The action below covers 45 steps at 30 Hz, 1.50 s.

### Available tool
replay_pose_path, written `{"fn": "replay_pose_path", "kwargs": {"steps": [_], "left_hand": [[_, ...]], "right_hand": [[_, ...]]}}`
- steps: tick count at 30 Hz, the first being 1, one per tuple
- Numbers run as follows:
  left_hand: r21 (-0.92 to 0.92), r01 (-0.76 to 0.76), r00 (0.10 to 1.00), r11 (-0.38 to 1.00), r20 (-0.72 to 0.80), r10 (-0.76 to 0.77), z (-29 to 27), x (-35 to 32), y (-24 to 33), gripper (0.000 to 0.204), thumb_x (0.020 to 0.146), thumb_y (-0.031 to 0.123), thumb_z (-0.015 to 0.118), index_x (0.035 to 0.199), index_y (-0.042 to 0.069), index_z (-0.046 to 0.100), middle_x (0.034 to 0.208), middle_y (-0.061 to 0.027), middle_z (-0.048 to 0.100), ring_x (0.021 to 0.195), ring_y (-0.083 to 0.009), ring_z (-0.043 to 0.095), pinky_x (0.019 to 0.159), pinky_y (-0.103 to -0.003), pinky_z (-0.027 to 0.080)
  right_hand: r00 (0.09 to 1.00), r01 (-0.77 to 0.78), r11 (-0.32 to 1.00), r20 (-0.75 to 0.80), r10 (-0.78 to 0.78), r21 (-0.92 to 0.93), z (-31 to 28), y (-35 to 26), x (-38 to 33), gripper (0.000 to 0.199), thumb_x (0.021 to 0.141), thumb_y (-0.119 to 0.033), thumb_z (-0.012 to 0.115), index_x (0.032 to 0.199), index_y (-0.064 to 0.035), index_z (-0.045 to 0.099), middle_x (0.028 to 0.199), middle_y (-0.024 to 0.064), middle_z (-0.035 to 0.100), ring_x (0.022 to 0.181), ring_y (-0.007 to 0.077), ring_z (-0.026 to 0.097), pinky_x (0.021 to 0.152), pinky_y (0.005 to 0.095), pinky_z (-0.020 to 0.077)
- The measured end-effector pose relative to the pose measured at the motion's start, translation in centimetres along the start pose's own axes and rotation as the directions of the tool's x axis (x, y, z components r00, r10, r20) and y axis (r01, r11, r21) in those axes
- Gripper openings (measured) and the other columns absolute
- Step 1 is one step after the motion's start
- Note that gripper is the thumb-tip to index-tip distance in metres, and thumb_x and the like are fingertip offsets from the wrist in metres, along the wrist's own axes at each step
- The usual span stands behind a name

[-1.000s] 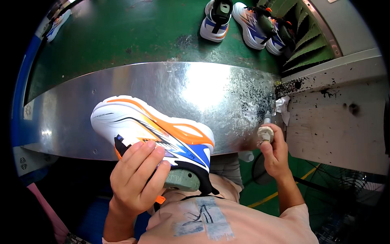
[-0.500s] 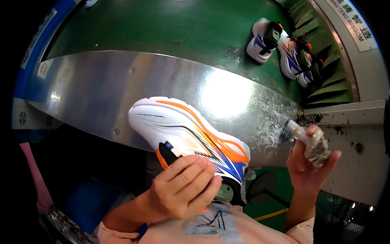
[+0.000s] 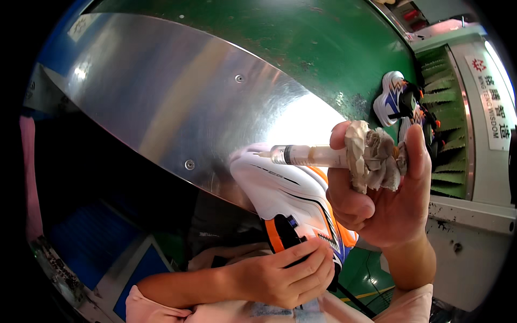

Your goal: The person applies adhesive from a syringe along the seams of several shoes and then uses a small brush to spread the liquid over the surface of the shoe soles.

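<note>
Shoe (image 3: 269,183), overlapping in view the near edge of the steel ledge (image 3: 183,102), clamped in my left hand (image 3: 293,274); my right hand (image 3: 382,207), toward the ledge's right, grips the syringe (image 3: 318,156). Good control presumably needs a still shoe and light thumb pressure.

My syringe (image 3: 318,156): clear smooth plastic, rough crumpled wad (image 3: 371,156) around it. My shoe (image 3: 269,185): smooth, matt-looking white side. Bench (image 3: 161,102): glossy metal. Green surface (image 3: 301,37): scuffed, slight sheen.
</note>
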<state>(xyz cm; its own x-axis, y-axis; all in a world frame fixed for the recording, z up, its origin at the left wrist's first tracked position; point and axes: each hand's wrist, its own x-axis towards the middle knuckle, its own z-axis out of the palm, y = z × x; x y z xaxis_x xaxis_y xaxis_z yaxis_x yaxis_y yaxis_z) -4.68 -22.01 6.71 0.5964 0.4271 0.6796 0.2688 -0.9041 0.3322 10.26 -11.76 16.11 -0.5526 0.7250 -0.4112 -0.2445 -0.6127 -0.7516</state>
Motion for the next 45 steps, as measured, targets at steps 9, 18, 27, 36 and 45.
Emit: {"fn": "replay_pose_path", "kwargs": {"steps": [9, 18, 27, 36, 45], "left_hand": [[-0.029, 0.007, 1.0, 1.0, -0.023, -0.007, 0.0, -0.4, -0.2, 0.016, 0.081, 0.01, 0.057, 0.096, 0.005, 0.061, 0.1, -0.0062, 0.063, 0.097, -0.0204, 0.06, 0.094, -0.035, 0.049], [-0.005, -0.013, 1.0, 1.0, -0.021, 0.013, 0.0, -0.5, -0.4, 0.014, 0.081, 0.008, 0.058, 0.094, 0.006, 0.062, 0.098, -0.0055, 0.063, 0.097, -0.0192, 0.06, 0.091, -0.033, 0.05], [0.014, 0.017, 1.0, 1.0, 0.009, -0.017, -0.4, -0.2, -0.1, 0.015, 0.08, 0.008, 0.059, 0.094, 0.009, 0.064, 0.099, -0.0043, 0.063, 0.096, -0.0188, 0.061, 0.089, -0.033, 0.05], [0.034, 0.016, 0.993, 0.999, 0.113, -0.02, -1.0, -0.2, 0.5, 0.019, 0.079, 0.01, 0.059, 0.097, 0.008, 0.063, 0.103, -0.0081, 0.064, 0.1, -0.0254, 0.06, 0.089, -0.04, 0.049], [0.123, 0.03, 0.982, 0.992, 0.183, -0.053, -1.0, 0.6, 1.1, 0.017, 0.079, 0.011, 0.063, 0.096, 0.008, 0.062, 0.102, -0.0088, 0.064, 0.101, -0.026, 0.061, 0.09, -0.042, 0.051]], "right_hand": [[0.996, -0.064, 0.978, -0.076, 0.05, -0.196, 0.8, -0.2, 1.4, 0.076, 0.088, -0.072, 0.026, 0.116, -0.0024, 0.041, 0.054, 0.0033, 0.041, 0.042, 0.0084, 0.032, 0.037, 0.0215, 0.0255], [0.97, 0.034, 0.922, -0.211, -0.124, -0.385, 1.8, 0.5, -1.3, 0.076, 0.085, -0.072, 0.039, 0.11, 0.0002, 0.039, 0.052, 0.0011, 0.042, 0.04, 0.0049, 0.032, 0.036, 0.019, 0.0227], [0.955, 0.084, 0.98, -0.266, -0.13, -0.179, -1.0, 2.9, -8.2, 0.089, 0.077, -0.071, 0.051, 0.118, 0.0069, 0.038, 0.077, 0.0069, 0.051, 0.062, 0.0104, 0.046, 0.055, 0.023, 0.0375], [0.94, 0.205, 0.978, -0.286, -0.187, 0.036, -2.3, 7.9, -13.1, 0.087, 0.077, -0.069, 0.052, 0.122, 0.0047, 0.037, 0.083, 0.0068, 0.051, 0.066, 0.0098, 0.046, 0.059, 0.0227, 0.0382], [0.952, 0.157, 0.984, -0.278, -0.129, 0.079, -3.2, 9.9, -17.8, 0.088, 0.077, -0.07, 0.05, 0.123, 0.0036, 0.037, 0.089, 0.0076, 0.054, 0.074, 0.0089, 0.05, 0.064, 0.0219, 0.0414]]}}
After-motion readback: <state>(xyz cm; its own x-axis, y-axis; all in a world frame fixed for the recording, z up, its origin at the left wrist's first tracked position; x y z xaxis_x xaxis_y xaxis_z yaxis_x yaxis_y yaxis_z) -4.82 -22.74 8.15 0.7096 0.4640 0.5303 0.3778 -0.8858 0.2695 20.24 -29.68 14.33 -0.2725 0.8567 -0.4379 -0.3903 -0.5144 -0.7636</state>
